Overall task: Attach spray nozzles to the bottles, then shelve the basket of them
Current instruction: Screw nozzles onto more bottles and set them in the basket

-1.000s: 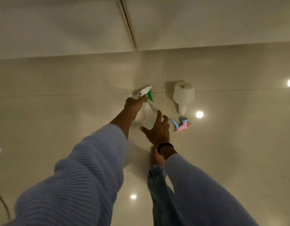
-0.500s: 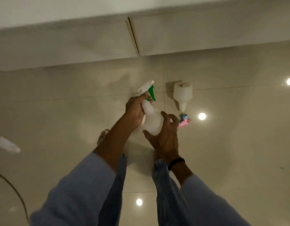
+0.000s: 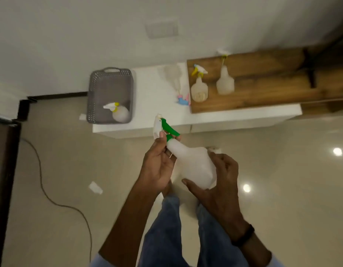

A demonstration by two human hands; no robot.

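I hold a translucent white bottle (image 3: 193,162) with a green and white spray nozzle (image 3: 163,128) in front of me. My left hand (image 3: 157,166) grips its neck just under the nozzle. My right hand (image 3: 218,182) grips its wide base. On the low white platform (image 3: 244,114) stands a grey perforated basket (image 3: 109,93) holding one bottle with a yellow and white nozzle (image 3: 118,112). A bottle with a pink and blue nozzle (image 3: 176,83) lies on the platform. Two more bottles (image 3: 199,87) (image 3: 224,81) with yellow nozzles stand on the wooden shelf (image 3: 263,93).
A dark cable (image 3: 51,197) snakes over the glossy tiled floor at left. A small white scrap (image 3: 95,187) lies on the floor near it. A dark door frame (image 3: 3,170) runs along the left edge. My legs in jeans (image 3: 166,228) are below the hands.
The bottle was picked off the floor and now sits raised in both hands. My view has swung up from the floor to the platform, basket and shelf.
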